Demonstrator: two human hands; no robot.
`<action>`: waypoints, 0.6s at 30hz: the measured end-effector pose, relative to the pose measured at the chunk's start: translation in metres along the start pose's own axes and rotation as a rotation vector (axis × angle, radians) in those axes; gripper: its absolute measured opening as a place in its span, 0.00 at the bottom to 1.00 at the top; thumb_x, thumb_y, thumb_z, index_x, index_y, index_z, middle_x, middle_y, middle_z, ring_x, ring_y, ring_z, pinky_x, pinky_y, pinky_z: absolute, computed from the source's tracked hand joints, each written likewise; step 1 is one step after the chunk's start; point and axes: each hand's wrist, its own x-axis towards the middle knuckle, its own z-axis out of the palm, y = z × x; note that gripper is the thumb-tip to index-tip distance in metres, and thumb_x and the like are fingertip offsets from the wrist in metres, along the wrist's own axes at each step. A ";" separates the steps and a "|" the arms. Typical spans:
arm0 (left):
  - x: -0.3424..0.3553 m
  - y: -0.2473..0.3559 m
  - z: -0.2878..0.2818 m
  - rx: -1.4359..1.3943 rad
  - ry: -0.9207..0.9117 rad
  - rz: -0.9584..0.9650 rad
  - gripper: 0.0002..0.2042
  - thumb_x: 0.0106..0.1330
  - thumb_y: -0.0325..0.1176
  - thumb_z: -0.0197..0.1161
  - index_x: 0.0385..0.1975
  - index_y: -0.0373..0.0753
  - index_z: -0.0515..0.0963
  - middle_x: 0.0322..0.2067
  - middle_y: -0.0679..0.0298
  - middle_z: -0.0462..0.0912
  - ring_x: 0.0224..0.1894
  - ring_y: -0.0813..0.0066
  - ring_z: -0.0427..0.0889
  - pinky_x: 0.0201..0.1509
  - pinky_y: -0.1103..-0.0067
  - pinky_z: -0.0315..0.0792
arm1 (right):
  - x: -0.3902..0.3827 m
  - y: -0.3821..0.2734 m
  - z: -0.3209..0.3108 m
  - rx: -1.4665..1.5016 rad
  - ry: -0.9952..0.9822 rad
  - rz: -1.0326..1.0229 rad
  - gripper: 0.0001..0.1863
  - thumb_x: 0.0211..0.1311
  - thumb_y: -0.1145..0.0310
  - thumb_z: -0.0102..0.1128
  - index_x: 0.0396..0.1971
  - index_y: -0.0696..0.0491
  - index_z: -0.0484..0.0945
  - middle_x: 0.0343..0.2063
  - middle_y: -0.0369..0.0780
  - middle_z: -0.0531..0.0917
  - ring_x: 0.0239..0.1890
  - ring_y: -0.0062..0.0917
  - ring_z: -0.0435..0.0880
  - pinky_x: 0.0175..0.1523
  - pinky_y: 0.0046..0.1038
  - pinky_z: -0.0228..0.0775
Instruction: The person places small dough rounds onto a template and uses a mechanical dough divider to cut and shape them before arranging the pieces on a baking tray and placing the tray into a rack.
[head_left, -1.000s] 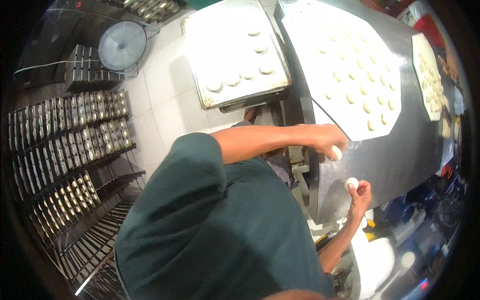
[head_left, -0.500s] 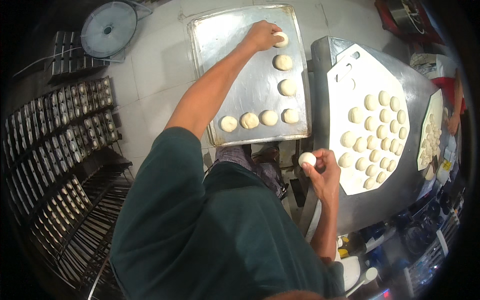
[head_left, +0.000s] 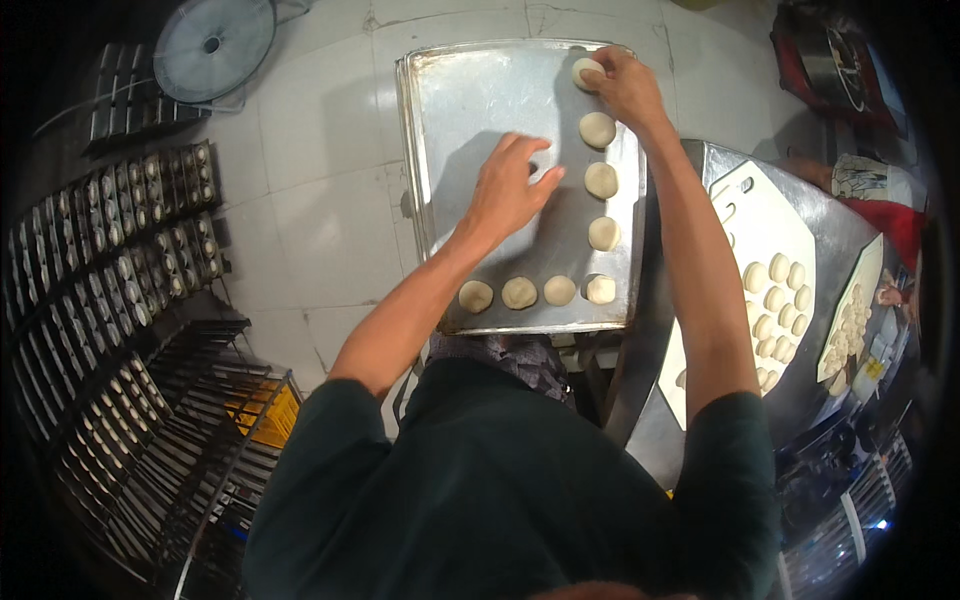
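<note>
A metal baking tray [head_left: 480, 105] lies in front of me. Pale dough balls stand in a row along its near edge and in a column up its right side. At the far right corner my right hand [head_left: 632, 92] pinches a dough ball [head_left: 588, 74] between thumb and fingers; whether it rests on the metal I cannot tell. Over the tray's middle hovers my left hand [head_left: 508, 192], empty, its fingers apart, left of a dough ball [head_left: 600, 180] in the column.
To the right, a steel table [head_left: 705, 160] bears a white board [head_left: 775, 215] with several dough balls and a second board [head_left: 858, 290] with small pieces. Another person's arm [head_left: 810, 175] shows behind it. Racks of filled moulds [head_left: 130, 220], a yellow crate [head_left: 268, 412] and a round fan [head_left: 215, 50] are leftward.
My left hand has let go of its dough ball in the right column and drawn back. My right hand has carried another dough ball from beside the table to the tray's far right corner.
</note>
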 end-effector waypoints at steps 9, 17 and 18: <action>-0.024 0.012 0.007 0.044 0.127 0.104 0.13 0.63 0.29 0.71 0.47 0.37 0.82 0.45 0.57 0.83 0.45 0.62 0.81 0.50 0.69 0.75 | -0.063 0.000 -0.027 -0.045 0.316 -0.253 0.22 0.66 0.54 0.64 0.50 0.56 0.84 0.49 0.51 0.84 0.53 0.46 0.82 0.61 0.42 0.71; 0.005 0.158 0.166 0.060 -0.167 0.695 0.13 0.69 0.37 0.62 0.47 0.38 0.82 0.50 0.52 0.83 0.54 0.52 0.78 0.61 0.62 0.70 | -0.249 0.112 -0.246 -0.273 0.295 0.508 0.17 0.65 0.61 0.64 0.50 0.52 0.86 0.47 0.47 0.86 0.43 0.38 0.87 0.49 0.39 0.78; 0.003 0.179 0.192 0.179 -0.284 0.688 0.15 0.70 0.41 0.61 0.50 0.40 0.82 0.50 0.52 0.82 0.54 0.51 0.77 0.61 0.61 0.70 | -0.259 0.143 -0.253 -0.350 0.246 0.492 0.17 0.65 0.59 0.63 0.49 0.52 0.86 0.47 0.47 0.86 0.45 0.39 0.86 0.51 0.39 0.77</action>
